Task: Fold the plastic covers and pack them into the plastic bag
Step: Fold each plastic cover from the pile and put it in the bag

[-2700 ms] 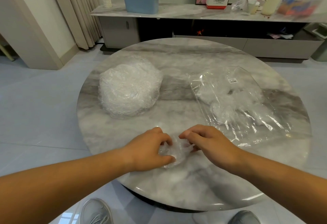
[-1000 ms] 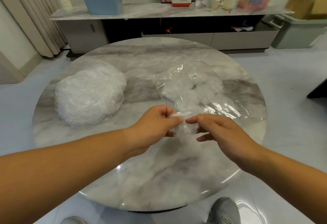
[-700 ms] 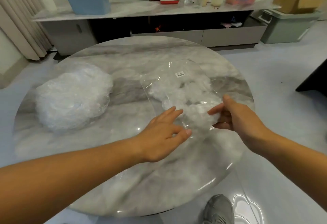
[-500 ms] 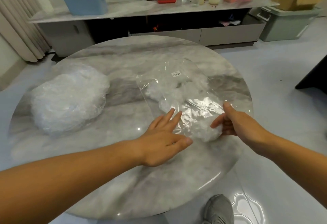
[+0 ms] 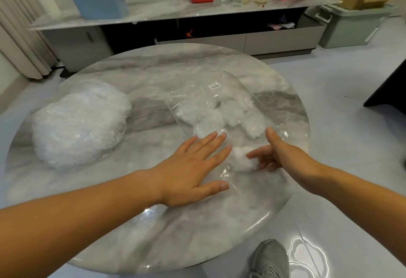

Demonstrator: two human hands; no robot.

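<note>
From my feed I see the left hand (image 5: 193,168) lying flat on the round marble table (image 5: 142,223), fingers straight and spread. Its fingertips press the near left edge of the clear plastic bag (image 5: 197,104). The right hand (image 5: 283,159) is just to the right of it, with the thumb raised and the fingers stretched loosely leftward. They touch a small white folded cover (image 5: 240,161) at the bag's near end, between the two hands, and as far as I can see the hand grips nothing. I cannot tell whether that cover is already under the bag's film or only at its mouth. Farther inside the bag lie more folded covers (image 5: 219,113), nearer than a small white label (image 5: 214,86). Well apart, on the table's left side, sits a big heap of loose covers (image 5: 81,122). A grey shoe (image 5: 270,260) shows on the floor beside the table's near right edge.
</note>
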